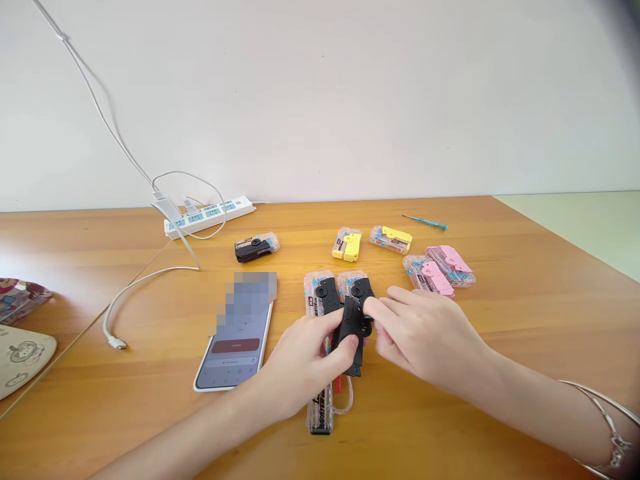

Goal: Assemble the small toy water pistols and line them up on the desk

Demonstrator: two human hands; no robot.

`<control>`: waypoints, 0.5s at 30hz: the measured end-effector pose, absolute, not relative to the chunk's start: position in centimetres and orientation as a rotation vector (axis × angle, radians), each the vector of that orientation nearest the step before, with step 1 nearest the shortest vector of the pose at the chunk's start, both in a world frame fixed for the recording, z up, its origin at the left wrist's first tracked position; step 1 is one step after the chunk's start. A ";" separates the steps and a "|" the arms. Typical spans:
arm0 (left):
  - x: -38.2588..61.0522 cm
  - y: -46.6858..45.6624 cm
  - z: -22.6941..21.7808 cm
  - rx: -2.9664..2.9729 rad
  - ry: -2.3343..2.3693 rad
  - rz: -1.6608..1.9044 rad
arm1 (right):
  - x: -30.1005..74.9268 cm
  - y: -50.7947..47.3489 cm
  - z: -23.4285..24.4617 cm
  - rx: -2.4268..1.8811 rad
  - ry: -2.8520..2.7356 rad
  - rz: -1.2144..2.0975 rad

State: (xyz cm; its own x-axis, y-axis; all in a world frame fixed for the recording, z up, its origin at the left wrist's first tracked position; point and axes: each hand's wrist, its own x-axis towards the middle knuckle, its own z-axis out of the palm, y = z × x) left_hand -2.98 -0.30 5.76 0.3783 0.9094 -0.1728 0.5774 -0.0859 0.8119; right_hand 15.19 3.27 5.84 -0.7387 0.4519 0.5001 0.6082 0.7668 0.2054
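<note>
We see both hands together, closed on a black plastic folding piece [353, 331] above the middle of the wooden surface [530, 320]. The left hand [303, 363] clamps its lower part between thumb and fingers, seemingly to steady it, while the right hand [425, 340] pinches its upper edge with the fingertips. Just behind lie two clear plastic packs holding black pieces [320, 293], and a third clear pack [319, 413] lies below the hands. The other packs seem grouped by colour: two clear packs with yellow pieces [361, 243] and two with pink pieces [437, 270], with one black-and-clear pack [257, 247] apart. A smartphone [240, 337], its upper screen blurred, lies to the left. Beyond are a blue-handled screwdriver [425, 222], a white power strip [210, 217] against the white wall [320, 87], and a white cable [145, 283].
</note>
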 end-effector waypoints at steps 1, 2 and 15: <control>-3.1 -0.2 5.9 1.814 1.327 0.480 | 15.6 3.3 5.9 -0.819 -2.533 -0.451; -3.2 -0.2 5.9 1.850 1.349 0.483 | 16.0 3.2 5.7 -0.830 -2.541 -0.408; -3.5 0.6 5.2 1.911 1.440 0.464 | 18.8 2.5 0.7 -0.704 -2.643 -0.249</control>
State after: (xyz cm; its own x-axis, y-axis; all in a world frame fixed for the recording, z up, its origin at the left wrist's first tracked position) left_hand -3.52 0.63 5.24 0.3208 0.9396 -0.1192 0.6929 -0.1470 0.7059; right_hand 18.80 2.48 0.74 -0.7964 0.4395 0.4154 0.5094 0.8577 0.0691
